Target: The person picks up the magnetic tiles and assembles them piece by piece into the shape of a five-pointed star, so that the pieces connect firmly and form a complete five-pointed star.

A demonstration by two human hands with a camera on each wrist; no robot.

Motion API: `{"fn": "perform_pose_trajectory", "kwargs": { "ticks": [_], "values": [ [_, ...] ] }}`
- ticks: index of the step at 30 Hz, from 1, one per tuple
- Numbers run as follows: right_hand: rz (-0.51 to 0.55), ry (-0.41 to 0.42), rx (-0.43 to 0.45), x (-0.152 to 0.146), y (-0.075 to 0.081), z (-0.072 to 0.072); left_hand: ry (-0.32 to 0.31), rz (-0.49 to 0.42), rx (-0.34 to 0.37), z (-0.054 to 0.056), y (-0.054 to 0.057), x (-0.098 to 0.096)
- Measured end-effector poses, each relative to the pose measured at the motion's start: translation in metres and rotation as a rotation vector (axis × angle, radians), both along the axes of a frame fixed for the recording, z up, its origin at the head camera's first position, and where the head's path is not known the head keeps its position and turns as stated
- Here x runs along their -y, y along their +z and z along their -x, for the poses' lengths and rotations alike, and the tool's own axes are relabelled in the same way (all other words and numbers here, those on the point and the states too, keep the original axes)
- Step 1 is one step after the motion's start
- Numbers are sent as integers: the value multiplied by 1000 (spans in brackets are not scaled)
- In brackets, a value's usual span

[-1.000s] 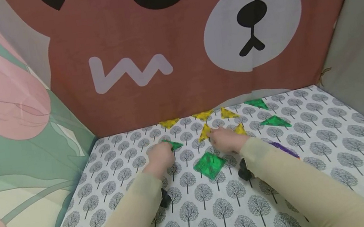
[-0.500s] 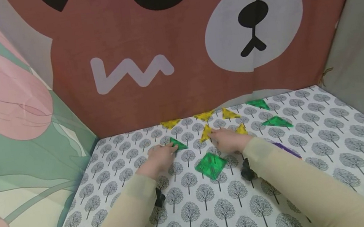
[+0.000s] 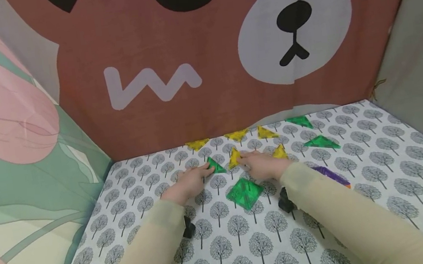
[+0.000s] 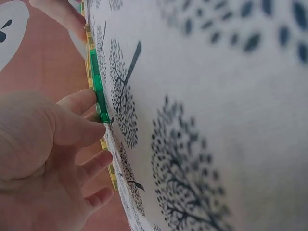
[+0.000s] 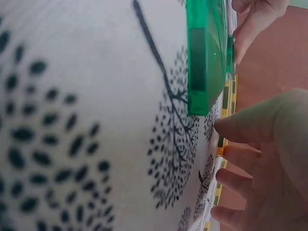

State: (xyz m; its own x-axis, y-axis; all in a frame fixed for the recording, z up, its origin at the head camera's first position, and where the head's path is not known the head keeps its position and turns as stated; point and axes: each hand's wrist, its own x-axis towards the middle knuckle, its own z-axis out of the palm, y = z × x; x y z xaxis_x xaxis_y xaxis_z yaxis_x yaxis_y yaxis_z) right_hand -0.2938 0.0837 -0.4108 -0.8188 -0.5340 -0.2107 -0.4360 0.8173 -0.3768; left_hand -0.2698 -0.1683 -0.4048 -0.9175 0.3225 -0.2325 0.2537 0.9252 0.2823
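In the head view, my left hand (image 3: 187, 184) pinches a small green triangular magnetic tile (image 3: 216, 165) at its left corner; it lies flat on the cloth. The left wrist view shows the thumb and index finger at the end of this green tile (image 4: 99, 89), the other fingers loosely spread. My right hand (image 3: 261, 164) pinches a yellow triangular magnetic tile (image 3: 233, 158) at its right side. A narrow gap separates the two tiles. Closer to me lies a green square magnetic tile (image 3: 245, 193), which hides part of the work in the right wrist view.
Several yellow triangular tiles lie along the back, one (image 3: 236, 135) near the wall cloth, another (image 3: 280, 152) behind the right hand. Two green triangular tiles, including a long one (image 3: 322, 142), lie at the right. A purple tile (image 3: 331, 174) is partly hidden by the right sleeve.
The left hand has turned the green triangular tile and slid it right. The right hand has shifted its yellow tile slightly left, so the two tiles are nearer each other.
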Motion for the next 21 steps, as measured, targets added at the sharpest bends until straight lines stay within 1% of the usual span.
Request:
{"fn": "perform_pose_trajectory", "kwargs": {
  "ticks": [5, 14, 21],
  "values": [
    [2, -20, 14, 2, 0, 0, 2, -18, 0, 1, 0, -3],
    [15, -19, 16, 3, 0, -1, 20, -73, 19, 2, -1, -6],
    [14, -25, 21, 3, -1, 0, 18, -60, 9, 5, 0, -10]
  ]
}}
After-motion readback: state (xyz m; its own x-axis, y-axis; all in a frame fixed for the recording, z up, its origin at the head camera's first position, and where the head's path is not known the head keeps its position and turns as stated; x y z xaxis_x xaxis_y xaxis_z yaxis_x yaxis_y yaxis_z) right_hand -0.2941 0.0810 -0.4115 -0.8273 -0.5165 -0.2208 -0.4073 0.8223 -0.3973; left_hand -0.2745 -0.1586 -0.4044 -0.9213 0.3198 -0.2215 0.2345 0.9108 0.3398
